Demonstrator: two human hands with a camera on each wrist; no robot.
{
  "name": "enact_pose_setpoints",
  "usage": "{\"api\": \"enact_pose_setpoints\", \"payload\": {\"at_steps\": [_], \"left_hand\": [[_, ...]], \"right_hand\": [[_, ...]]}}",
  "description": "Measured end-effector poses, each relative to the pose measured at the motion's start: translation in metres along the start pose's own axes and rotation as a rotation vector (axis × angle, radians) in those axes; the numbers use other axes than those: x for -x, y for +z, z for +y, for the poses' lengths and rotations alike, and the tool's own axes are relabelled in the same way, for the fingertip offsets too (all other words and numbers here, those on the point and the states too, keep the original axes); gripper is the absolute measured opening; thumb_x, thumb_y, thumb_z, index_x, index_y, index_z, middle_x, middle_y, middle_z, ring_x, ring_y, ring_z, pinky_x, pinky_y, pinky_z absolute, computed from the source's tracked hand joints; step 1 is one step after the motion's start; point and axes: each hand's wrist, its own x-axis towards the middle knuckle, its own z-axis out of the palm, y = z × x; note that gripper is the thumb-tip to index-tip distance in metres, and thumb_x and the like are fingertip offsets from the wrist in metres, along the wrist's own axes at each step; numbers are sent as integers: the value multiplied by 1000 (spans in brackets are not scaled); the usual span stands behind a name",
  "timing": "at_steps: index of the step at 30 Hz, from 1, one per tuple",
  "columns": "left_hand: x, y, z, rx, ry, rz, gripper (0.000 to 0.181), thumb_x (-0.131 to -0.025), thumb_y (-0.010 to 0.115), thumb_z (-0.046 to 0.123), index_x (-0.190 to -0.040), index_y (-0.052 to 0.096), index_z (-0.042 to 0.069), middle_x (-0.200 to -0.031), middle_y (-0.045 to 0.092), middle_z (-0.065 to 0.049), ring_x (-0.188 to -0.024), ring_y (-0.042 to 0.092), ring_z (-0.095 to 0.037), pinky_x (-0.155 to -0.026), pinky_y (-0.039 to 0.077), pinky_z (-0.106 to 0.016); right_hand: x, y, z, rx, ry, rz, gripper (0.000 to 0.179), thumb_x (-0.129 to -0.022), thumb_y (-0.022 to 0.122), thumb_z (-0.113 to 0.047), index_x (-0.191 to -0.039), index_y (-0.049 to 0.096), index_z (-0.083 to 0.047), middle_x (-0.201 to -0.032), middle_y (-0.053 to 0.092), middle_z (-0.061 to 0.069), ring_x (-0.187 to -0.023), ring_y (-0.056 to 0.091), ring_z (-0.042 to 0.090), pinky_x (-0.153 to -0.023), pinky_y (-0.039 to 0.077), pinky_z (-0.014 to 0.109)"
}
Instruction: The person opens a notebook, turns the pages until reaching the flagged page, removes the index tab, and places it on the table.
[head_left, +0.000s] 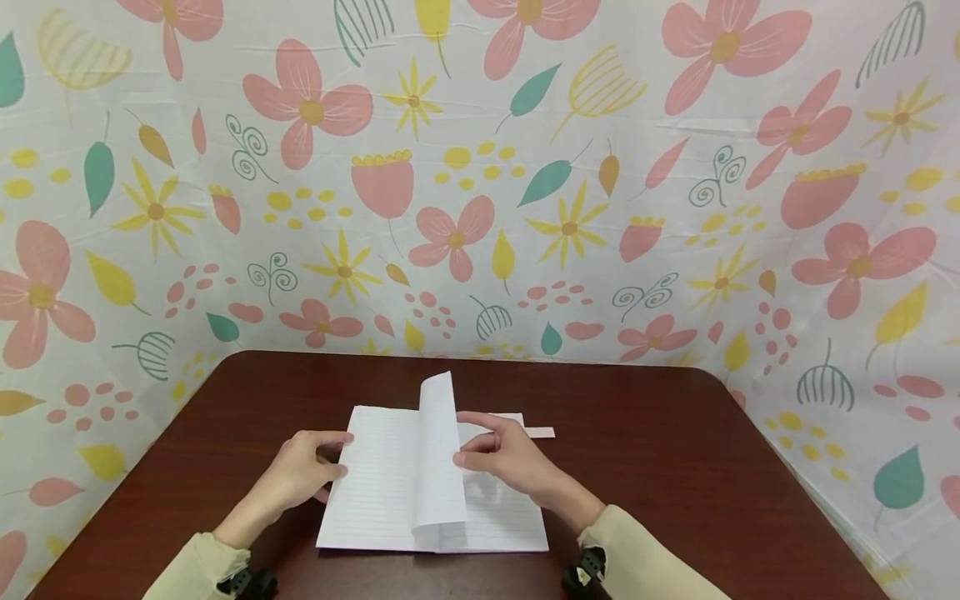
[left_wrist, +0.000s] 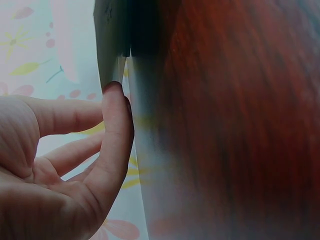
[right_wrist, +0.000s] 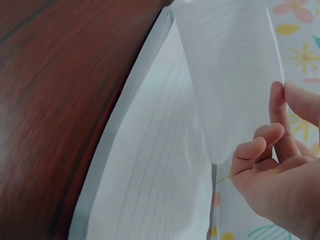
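Lined notebook (head_left: pixel 375 492) laid open at lower centre of the frame
Its raised page (head_left: pixel 441 475) is pinched by the right hand (head_left: pixel 516 458); its left edge is gripped by the left hand (head_left: pixel 298 468).

Smooth, matt paper here on the ruled notebook (head_left: pixel 377 487), and look at that worktop (head_left: pixel 645 458), wood-grained with a soft gloss! The floral sheet (head_left: pixel 480 125) reads as faintly creased cloth, the sleeves (head_left: pixel 648 546) matt fabric, the wrist cameras (head_left: pixel 258 584) black plastic.
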Motion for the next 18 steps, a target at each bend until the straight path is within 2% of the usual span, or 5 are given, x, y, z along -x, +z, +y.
{"api": "enact_pose_setpoints", "payload": {"at_steps": [11,18], "left_hand": [[0,1,1,-5,5,6,45,-90,74,-8,-134,66,-7,-120,68,-21,-74,72,-22,-56,60,-40],[2,2,1,4,13,13,45,-89,74,-9,-133,66,-8,-118,68,-21,-75,73,-23,-56,60,-40]], "right_hand": [[-18,34,-3,-9,2,-9,62,-96,78,-13,-152,53,-3,-98,79,7,-95,72,13,-81,50,29],[-28,54,-5,-22,-11,-13,60,-94,79,-11,-150,57,-4,-97,79,8,-95,72,13,-81,51,28]]}}
